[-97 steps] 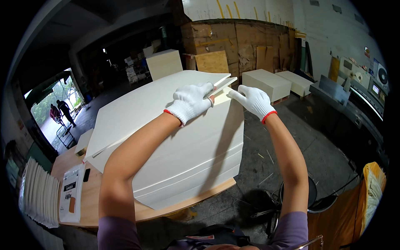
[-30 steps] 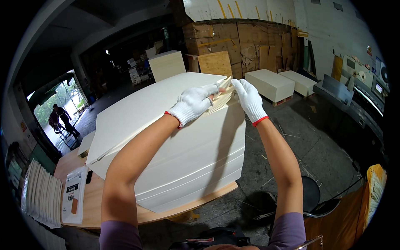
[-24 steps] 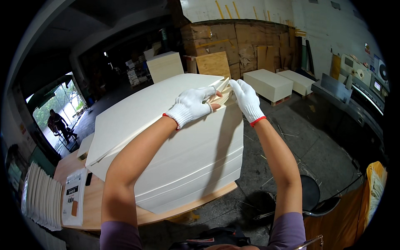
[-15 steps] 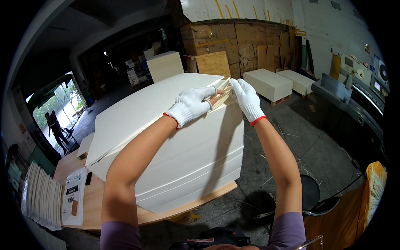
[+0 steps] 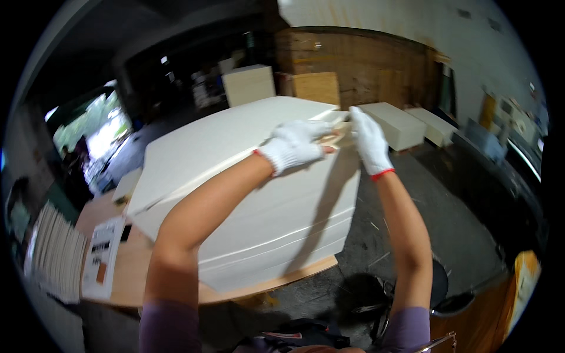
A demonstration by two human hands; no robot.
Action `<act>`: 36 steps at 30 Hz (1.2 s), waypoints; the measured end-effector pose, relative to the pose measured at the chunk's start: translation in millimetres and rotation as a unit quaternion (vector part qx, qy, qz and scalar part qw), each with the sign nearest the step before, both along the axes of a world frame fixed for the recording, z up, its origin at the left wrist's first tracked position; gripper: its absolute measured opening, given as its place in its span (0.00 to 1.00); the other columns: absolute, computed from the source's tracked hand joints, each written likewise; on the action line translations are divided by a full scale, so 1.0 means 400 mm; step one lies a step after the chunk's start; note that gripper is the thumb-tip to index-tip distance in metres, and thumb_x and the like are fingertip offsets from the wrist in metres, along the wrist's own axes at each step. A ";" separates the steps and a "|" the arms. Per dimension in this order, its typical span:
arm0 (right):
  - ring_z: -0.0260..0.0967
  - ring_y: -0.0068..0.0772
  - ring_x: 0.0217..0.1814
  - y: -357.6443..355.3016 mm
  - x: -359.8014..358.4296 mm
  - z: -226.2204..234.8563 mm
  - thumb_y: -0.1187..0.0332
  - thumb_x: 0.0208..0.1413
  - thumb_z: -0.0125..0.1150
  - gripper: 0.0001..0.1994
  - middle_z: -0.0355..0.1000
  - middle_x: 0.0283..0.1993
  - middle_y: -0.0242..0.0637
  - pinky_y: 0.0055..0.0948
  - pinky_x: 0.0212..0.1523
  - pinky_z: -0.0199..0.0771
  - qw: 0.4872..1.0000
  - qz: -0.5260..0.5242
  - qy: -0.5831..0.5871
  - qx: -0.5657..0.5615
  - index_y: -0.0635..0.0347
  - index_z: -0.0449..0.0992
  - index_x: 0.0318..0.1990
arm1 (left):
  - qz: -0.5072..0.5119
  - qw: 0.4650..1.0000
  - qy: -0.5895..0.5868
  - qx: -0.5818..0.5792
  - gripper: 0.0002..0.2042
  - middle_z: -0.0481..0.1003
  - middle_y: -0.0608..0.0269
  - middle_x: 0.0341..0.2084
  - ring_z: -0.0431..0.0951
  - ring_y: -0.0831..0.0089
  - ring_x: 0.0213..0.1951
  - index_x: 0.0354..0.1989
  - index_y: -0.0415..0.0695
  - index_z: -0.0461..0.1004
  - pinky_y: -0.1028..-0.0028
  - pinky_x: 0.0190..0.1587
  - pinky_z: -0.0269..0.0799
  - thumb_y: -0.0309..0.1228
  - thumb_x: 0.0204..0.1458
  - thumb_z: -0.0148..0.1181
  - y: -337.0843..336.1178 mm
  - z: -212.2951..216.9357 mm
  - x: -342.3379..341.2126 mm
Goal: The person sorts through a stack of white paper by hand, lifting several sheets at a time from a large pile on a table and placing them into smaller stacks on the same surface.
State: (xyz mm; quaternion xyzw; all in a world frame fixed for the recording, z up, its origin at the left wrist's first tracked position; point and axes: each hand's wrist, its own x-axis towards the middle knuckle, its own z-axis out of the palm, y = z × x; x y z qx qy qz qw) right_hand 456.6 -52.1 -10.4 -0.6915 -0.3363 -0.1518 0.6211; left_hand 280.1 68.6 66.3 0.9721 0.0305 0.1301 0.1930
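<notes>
Evidently a thin tan strip (image 5: 336, 139) is being pinched by both gloved hands — left hand (image 5: 292, 147), right hand (image 5: 369, 141) — at the white sheet stack's (image 5: 271, 217) far corner, not yet freed.

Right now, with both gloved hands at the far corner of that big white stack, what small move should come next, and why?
Probably lift the top sheet a little at its corner. The left hand lies flat on it and the right hand grips the stack's edge, where a thin tan layer already shows, so the corner looks ready to separate.

Left hand (image 5: 292, 147) and right hand (image 5: 369, 140) (both white-gloved) grip the white sheet stack (image 5: 259, 194) at its far corner.
</notes>
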 end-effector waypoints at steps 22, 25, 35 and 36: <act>0.44 0.08 0.19 -0.066 0.172 0.029 0.55 0.68 0.56 0.12 0.55 0.23 0.17 0.15 0.19 0.42 0.977 0.098 0.167 -0.089 0.53 0.77 0.41 | -0.111 0.968 -0.110 0.196 0.21 0.82 0.66 0.43 0.82 0.60 0.45 0.59 0.68 0.76 0.55 0.42 0.76 0.46 0.57 0.52 0.086 -0.067 0.151; 0.44 0.08 0.18 -0.033 0.130 0.017 0.56 0.65 0.60 0.10 0.55 0.22 0.17 0.16 0.18 0.41 0.970 0.116 0.212 -0.022 0.52 0.77 0.41 | -0.100 0.967 -0.106 0.208 0.22 0.82 0.66 0.44 0.82 0.59 0.45 0.61 0.69 0.75 0.55 0.43 0.76 0.46 0.57 0.52 0.104 -0.074 0.172; 0.43 0.07 0.19 -0.043 0.142 -0.002 0.54 0.64 0.60 0.10 0.56 0.22 0.14 0.15 0.19 0.39 0.972 0.100 0.211 -0.024 0.48 0.76 0.39 | -0.121 0.968 -0.122 0.180 0.21 0.82 0.64 0.43 0.81 0.58 0.45 0.59 0.67 0.77 0.56 0.43 0.75 0.45 0.56 0.52 0.106 -0.086 0.191; 0.44 0.07 0.19 -0.038 0.139 -0.002 0.54 0.64 0.60 0.10 0.57 0.22 0.14 0.15 0.19 0.40 0.973 0.099 0.209 -0.024 0.48 0.76 0.39 | -0.119 0.968 -0.126 0.183 0.21 0.82 0.65 0.42 0.81 0.58 0.44 0.59 0.67 0.77 0.55 0.42 0.75 0.45 0.56 0.52 0.107 -0.088 0.196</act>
